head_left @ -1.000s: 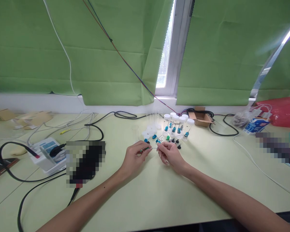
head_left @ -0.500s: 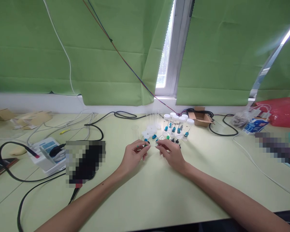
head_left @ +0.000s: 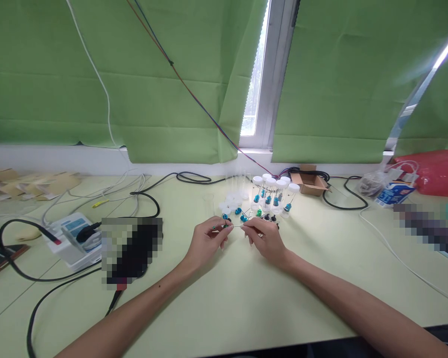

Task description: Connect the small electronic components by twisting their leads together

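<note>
Green blinds (head_left: 164, 107) are hung beyond a pale bench (head_left: 261, 303), where a thin rod (head_left: 237, 226) is held crosswise between fingertips. One end is pinched by the left hand (head_left: 206, 239), from which the rod is found at 3 o'clock; the other is pinched by the right hand (head_left: 268, 237), from which it is found at 9 o'clock. Neither hand is set nearer, as both are met by the rod. Its long axis is laid nearly level along the 9-to-3 o'clock line; because its ends are covered by fingers, which one is the tip cannot be told. Blue pieces (head_left: 244, 218) are scattered just beyond at 12 o'clock, white-capped tubes (head_left: 271, 183) are clustered between 1 and 2, and a cardboard box (head_left: 309, 189) is placed farther off at 2.
</note>
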Tool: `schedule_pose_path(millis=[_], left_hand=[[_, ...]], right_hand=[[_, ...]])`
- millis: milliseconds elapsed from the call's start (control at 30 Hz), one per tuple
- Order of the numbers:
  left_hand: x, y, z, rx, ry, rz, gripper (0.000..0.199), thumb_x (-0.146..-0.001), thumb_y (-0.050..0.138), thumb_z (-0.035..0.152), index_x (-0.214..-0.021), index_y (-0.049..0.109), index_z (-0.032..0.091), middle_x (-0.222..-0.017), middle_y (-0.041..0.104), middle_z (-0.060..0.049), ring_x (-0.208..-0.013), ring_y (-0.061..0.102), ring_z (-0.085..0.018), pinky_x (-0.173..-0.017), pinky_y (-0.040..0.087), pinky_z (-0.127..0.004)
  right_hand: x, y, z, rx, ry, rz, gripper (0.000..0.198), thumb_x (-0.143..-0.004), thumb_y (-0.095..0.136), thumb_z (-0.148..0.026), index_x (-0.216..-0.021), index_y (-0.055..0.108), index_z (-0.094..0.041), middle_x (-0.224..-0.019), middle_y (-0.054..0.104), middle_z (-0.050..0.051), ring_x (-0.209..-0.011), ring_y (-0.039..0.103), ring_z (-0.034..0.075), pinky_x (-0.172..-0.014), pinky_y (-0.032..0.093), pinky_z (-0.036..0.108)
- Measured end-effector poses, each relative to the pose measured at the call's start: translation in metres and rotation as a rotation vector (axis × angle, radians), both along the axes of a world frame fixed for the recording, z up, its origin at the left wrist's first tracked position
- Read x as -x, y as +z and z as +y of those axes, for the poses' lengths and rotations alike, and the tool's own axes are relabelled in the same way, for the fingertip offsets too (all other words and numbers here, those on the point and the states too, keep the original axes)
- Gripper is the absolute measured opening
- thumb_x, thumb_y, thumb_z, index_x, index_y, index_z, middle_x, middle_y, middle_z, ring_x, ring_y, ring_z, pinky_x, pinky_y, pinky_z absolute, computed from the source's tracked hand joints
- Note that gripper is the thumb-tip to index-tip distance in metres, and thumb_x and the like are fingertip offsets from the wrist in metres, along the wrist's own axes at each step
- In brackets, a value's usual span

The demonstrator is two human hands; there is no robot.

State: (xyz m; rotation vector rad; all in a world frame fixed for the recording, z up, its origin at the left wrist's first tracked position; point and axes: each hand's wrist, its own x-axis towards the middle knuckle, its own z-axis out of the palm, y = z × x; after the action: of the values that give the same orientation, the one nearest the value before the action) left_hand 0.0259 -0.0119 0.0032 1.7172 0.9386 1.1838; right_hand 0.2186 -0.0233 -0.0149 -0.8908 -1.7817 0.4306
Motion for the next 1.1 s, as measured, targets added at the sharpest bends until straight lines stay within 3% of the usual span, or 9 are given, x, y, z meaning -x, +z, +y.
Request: schedule_pose_path(millis=[333, 567, 833, 967, 1100], left_hand=[[0.000, -0.001, -0.002, -0.080, 0.007, 0.054, 0.019, -0.085, 0.062, 0.036, -0.083, 0.071, 0.018, -0.082, 0.061, -0.003, -0.056, 0.052, -0.009, -0.047, 0.045, -0.022], [0.000, 0.003, -0.003, -0.168, 0.034, 0.156, 0.021, -0.086, 0.059, 0.037, -0.082, 0.071, 0.019, -0.086, 0.065, -0.005, -0.059, 0.054, -0.011, -0.045, 0.045, -0.021], [0.004, -0.005, 0.000, -0.267, 0.041, 0.263, 0.020, -0.089, 0.057, 0.034, -0.087, 0.073, 0.021, -0.089, 0.066, -0.005, -0.061, 0.056, -0.012, -0.049, 0.045, -0.022], [0.003, -0.004, -0.001, -0.259, 0.041, 0.247, 0.020, -0.088, 0.058, 0.034, -0.086, 0.073, 0.021, -0.090, 0.066, -0.006, -0.061, 0.055, -0.012, -0.048, 0.044, -0.022], [0.001, 0.000, -0.002, -0.162, 0.028, 0.162, 0.022, -0.086, 0.059, 0.036, -0.082, 0.072, 0.019, -0.086, 0.064, -0.006, -0.058, 0.053, -0.011, -0.046, 0.044, -0.021]], right_hand=[[0.007, 0.005, -0.006, 0.355, 0.101, 0.209, 0.030, -0.092, 0.054, -0.036, -0.068, 0.054, -0.018, -0.056, 0.054, -0.003, -0.038, 0.043, 0.007, -0.041, 0.034, 0.021], [0.009, 0.011, -0.005, 0.636, 0.199, 0.358, 0.035, -0.085, 0.061, -0.047, -0.065, 0.052, -0.018, -0.044, 0.047, -0.007, -0.029, 0.034, 0.005, -0.031, 0.021, 0.019], [0.006, 0.014, -0.003, 0.944, 0.309, 0.573, 0.034, -0.074, 0.073, -0.042, -0.061, 0.054, -0.016, -0.045, 0.045, -0.008, -0.030, 0.026, 0.002, -0.028, 0.016, 0.016], [0.006, 0.012, -0.003, 0.967, 0.320, 0.598, 0.033, -0.073, 0.073, -0.040, -0.062, 0.054, -0.016, -0.047, 0.047, -0.008, -0.032, 0.026, 0.002, -0.029, 0.016, 0.016], [0.008, 0.009, -0.003, 0.870, 0.297, 0.545, 0.035, -0.078, 0.069, -0.046, -0.065, 0.055, -0.016, -0.048, 0.049, -0.007, -0.030, 0.030, 0.003, -0.029, 0.018, 0.017]])
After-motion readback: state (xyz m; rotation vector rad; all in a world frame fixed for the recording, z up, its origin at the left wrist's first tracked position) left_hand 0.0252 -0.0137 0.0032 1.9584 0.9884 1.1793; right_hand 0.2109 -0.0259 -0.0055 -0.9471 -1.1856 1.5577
